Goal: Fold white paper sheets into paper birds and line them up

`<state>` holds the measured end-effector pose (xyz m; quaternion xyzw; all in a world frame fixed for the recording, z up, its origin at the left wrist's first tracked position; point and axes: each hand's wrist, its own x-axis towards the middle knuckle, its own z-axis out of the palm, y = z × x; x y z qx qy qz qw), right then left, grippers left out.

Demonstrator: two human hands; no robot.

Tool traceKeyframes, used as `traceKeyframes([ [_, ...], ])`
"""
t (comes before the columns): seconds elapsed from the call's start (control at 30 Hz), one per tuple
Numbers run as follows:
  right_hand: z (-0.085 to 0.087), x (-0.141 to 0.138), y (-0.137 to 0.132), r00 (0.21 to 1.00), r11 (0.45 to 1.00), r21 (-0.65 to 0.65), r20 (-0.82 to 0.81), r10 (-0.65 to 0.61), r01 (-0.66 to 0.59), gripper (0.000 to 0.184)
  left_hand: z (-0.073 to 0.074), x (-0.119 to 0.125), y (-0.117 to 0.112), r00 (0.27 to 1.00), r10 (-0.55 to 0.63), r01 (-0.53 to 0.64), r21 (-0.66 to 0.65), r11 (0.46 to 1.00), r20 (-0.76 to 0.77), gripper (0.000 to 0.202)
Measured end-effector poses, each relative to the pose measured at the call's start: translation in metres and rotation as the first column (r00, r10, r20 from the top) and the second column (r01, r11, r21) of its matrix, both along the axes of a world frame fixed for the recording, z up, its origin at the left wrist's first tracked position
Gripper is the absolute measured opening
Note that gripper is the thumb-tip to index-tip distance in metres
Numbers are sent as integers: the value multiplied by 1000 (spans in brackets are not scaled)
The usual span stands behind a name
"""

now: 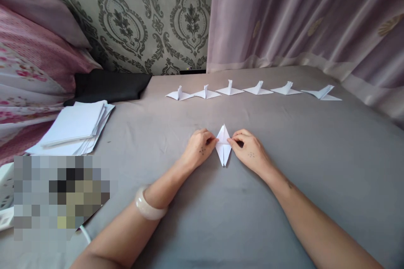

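Observation:
A white folded paper piece, kite-shaped with points up and down, lies on the grey sheet in front of me. My left hand pinches its left edge with curled fingers. My right hand pinches its right edge the same way. A pale bangle sits on my left wrist. Farther back, several finished folded paper figures stand in a row across the sheet.
A stack of white paper sheets lies at the left. Behind it is a black cloth and pink bedding. A patterned wall and a mauve curtain close the back. A blurred patch covers the lower left.

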<state>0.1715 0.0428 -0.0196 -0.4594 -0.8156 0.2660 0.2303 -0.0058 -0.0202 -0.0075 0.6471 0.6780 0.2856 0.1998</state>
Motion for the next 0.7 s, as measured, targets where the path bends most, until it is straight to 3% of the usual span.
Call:
traceKeyframes([
  [0.3, 3, -6, 2, 997, 992, -105, -17, -76, 73, 22, 3, 1, 3, 999, 33, -33, -55, 998, 9, 13],
  [0.7, 0, -10, 0, 994, 991, -86, 8, -107, 107, 23, -6, 8, 5, 987, 87, -96, -68, 993, -132, 17],
])
